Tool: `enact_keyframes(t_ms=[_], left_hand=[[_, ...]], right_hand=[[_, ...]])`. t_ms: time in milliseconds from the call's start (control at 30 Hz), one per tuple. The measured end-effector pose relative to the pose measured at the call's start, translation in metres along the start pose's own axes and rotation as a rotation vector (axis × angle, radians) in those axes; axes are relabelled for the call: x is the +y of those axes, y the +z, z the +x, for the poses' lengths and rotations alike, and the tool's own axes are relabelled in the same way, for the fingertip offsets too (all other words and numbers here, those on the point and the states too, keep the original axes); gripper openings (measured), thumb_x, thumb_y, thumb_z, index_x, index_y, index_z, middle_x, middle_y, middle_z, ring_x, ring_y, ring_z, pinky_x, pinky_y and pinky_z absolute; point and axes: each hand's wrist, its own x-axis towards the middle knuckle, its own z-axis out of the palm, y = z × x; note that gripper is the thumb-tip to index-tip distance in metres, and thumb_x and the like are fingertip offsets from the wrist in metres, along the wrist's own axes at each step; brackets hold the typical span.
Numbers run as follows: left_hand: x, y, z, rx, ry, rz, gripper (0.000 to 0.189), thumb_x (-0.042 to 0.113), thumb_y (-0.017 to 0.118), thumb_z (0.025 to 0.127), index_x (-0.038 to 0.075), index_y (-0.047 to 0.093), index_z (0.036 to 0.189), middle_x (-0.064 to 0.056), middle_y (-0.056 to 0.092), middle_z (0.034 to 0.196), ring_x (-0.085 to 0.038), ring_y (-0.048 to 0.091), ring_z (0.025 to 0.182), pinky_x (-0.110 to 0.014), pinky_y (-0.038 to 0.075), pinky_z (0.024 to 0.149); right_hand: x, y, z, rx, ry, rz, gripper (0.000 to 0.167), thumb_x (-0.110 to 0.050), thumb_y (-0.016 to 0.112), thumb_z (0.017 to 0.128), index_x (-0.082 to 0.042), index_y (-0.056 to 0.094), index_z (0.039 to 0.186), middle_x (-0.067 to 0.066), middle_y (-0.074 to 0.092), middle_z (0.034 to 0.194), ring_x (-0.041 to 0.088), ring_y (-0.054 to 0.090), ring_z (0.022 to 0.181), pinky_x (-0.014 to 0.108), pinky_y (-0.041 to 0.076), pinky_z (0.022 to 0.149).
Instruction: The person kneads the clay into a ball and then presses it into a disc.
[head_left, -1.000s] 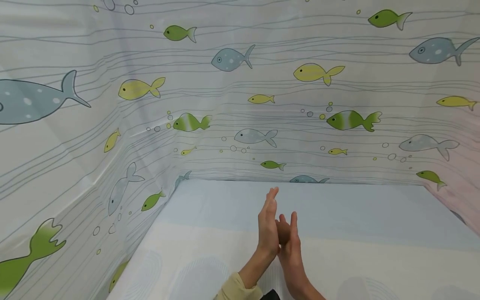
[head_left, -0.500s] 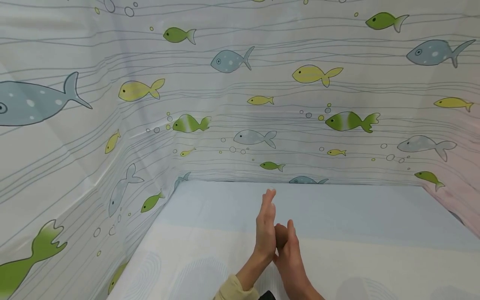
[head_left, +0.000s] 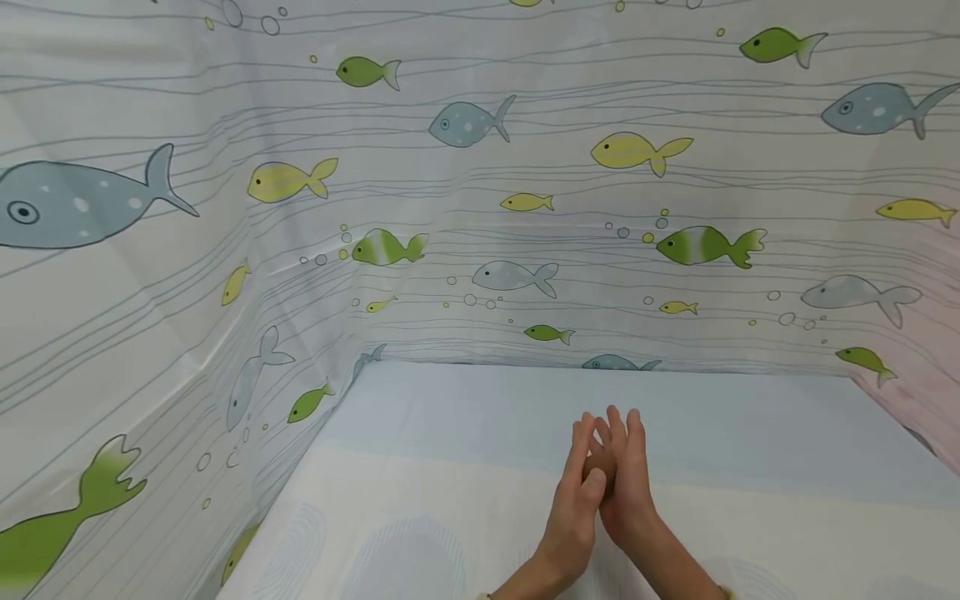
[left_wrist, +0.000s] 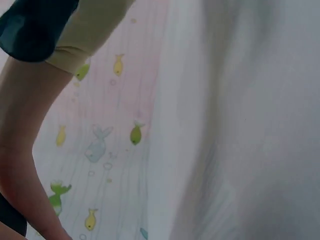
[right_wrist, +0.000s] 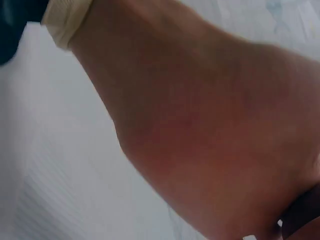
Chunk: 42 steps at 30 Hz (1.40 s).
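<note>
A brown ball (head_left: 599, 467) sits between my two palms above the bed-like white and blue surface in the head view. My left hand (head_left: 573, 508) lies along its left side, fingers pointing up and away and the thumb near the ball's front. On the other side, my right hand (head_left: 630, 479) touches it with fingers nearly straight. Both palms face each other and partly cover the ball. A bare forearm (left_wrist: 22, 115) with a beige sleeve shows in the left wrist view. Bare skin of a wrist (right_wrist: 200, 125) fills much of the right wrist view; the ball is not visible there.
A flat cloth-covered surface (head_left: 420, 467) in pale blue and white lies under the hands. Hanging sheets (head_left: 450, 208) printed with fish and wavy lines close it in at the back and left. A pinkish sheet (head_left: 930, 333) stands at the right.
Both hands have shifted right with the ball between them. Earlier the left fingers reached farther ahead; now the right fingertips reach slightly farther, and the left thumb shows in front of the ball.
</note>
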Motion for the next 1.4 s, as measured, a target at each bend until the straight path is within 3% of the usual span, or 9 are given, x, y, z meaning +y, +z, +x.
enact_keyframes(t_ms=[300,667,767,867,933,1100,1267,1333,1400], left_hand=[[0.009,0.003,-0.002,-0.068,0.012,0.007,0.056,0.035,0.023,0.106,0.031,0.006,0.16,0.008,0.001,0.165,-0.023,-0.009,0.152,-0.07,0.004,0.113],[0.01,0.002,0.002,-0.031,-0.028,0.049,0.053,0.034,0.018,0.107,0.028,0.012,0.159,0.01,0.005,0.165,-0.017,-0.006,0.152,-0.062,0.001,0.117],[0.006,-0.001,0.009,0.068,-0.046,0.017,0.051,0.031,0.021,0.109,0.02,0.02,0.159,0.006,0.015,0.164,-0.017,0.002,0.152,-0.048,0.006,0.121],[0.002,-0.005,0.016,0.19,-0.078,-0.018,0.05,0.03,0.029,0.109,0.014,0.029,0.156,0.004,0.026,0.161,-0.017,0.01,0.151,-0.036,0.01,0.121],[-0.001,-0.009,0.021,0.244,-0.087,-0.029,0.051,0.031,0.033,0.108,0.01,0.032,0.155,0.002,0.029,0.16,-0.018,0.011,0.152,-0.037,0.011,0.121],[-0.003,-0.018,0.028,0.277,-0.065,-0.023,0.053,0.033,0.034,0.107,0.008,0.033,0.154,-0.004,0.028,0.161,-0.025,0.011,0.152,-0.054,0.008,0.12],[-0.002,-0.028,0.036,0.284,-0.058,-0.033,0.056,0.035,0.03,0.106,0.009,0.029,0.156,-0.007,0.025,0.162,-0.028,0.015,0.151,-0.056,0.009,0.12],[-0.002,-0.032,0.039,0.285,-0.067,-0.037,0.057,0.037,0.03,0.106,0.01,0.028,0.156,-0.006,0.024,0.163,-0.028,0.016,0.151,-0.056,0.009,0.12],[-0.001,-0.035,0.041,0.285,-0.072,-0.031,0.058,0.038,0.029,0.106,0.01,0.027,0.157,-0.007,0.023,0.163,-0.029,0.017,0.151,-0.059,0.01,0.119]], right_hand=[[-0.004,-0.012,0.01,0.05,-0.047,-0.03,0.083,-0.073,0.016,0.096,-0.027,-0.015,0.158,-0.002,-0.012,0.166,0.023,-0.002,0.153,0.053,0.003,0.121],[0.008,-0.013,0.012,0.091,-0.126,-0.176,0.074,-0.064,0.017,0.101,-0.024,-0.002,0.161,0.002,0.001,0.167,0.027,0.005,0.153,0.058,0.004,0.119],[0.018,-0.006,0.004,0.046,-0.166,-0.274,0.069,-0.057,0.015,0.104,-0.021,0.003,0.161,0.004,0.006,0.167,0.027,0.007,0.153,0.053,0.006,0.12],[0.027,0.002,-0.005,-0.013,-0.181,-0.327,0.065,-0.052,0.011,0.105,-0.019,0.004,0.161,0.004,0.006,0.166,0.025,0.005,0.153,0.033,0.011,0.12],[0.029,0.007,-0.01,-0.037,-0.172,-0.331,0.064,-0.052,0.009,0.106,-0.02,0.003,0.161,0.002,0.005,0.166,0.023,0.004,0.152,0.023,0.016,0.116],[0.026,0.014,-0.02,-0.082,-0.176,-0.323,0.061,-0.053,0.008,0.105,-0.026,0.003,0.161,0.001,0.005,0.166,0.024,0.007,0.151,0.037,0.021,0.116],[0.025,0.017,-0.029,-0.214,-0.262,-0.32,0.053,-0.04,0.007,0.108,-0.032,-0.004,0.159,0.006,0.009,0.165,0.029,0.0,0.151,0.023,0.025,0.112],[0.026,0.018,-0.032,-0.268,-0.294,-0.295,0.052,-0.034,0.007,0.109,-0.032,-0.008,0.159,0.008,0.004,0.165,0.031,-0.007,0.151,0.031,0.021,0.117],[0.027,0.018,-0.034,-0.301,-0.318,-0.266,0.053,-0.03,0.007,0.109,-0.03,-0.011,0.158,0.009,-0.003,0.164,0.028,-0.011,0.15,0.05,0.011,0.119]])
